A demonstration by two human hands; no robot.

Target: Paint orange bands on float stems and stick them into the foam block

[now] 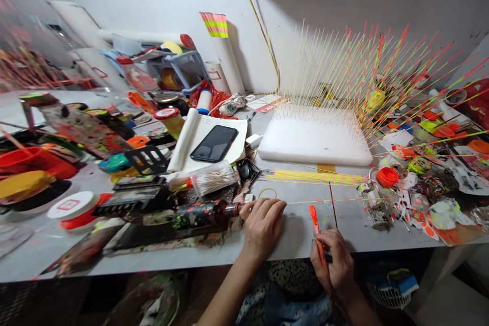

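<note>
My left hand (263,226) is closed at the narrow front end of a black, paint-spattered cylindrical tool (200,214) lying on the table. From its fingertips a thin yellow-and-red stick (340,200) runs to the right, its far end over a paint-stained block (372,209). The stick's left end is hidden by the fingers. My right hand (336,260) pinches an orange-coated paintbrush (320,244) near the table's front edge. The brush tip points up, just below the stick and apart from it.
Behind the hands, a white foam block (313,135) bristles with many upright coloured sticks. A bundle of yellow sticks (313,177) lies before it. Cotton swabs (216,178), a phone (214,142) and paint jars (72,206) crowd the left; an orange cap (387,177) and paint scraps lie right.
</note>
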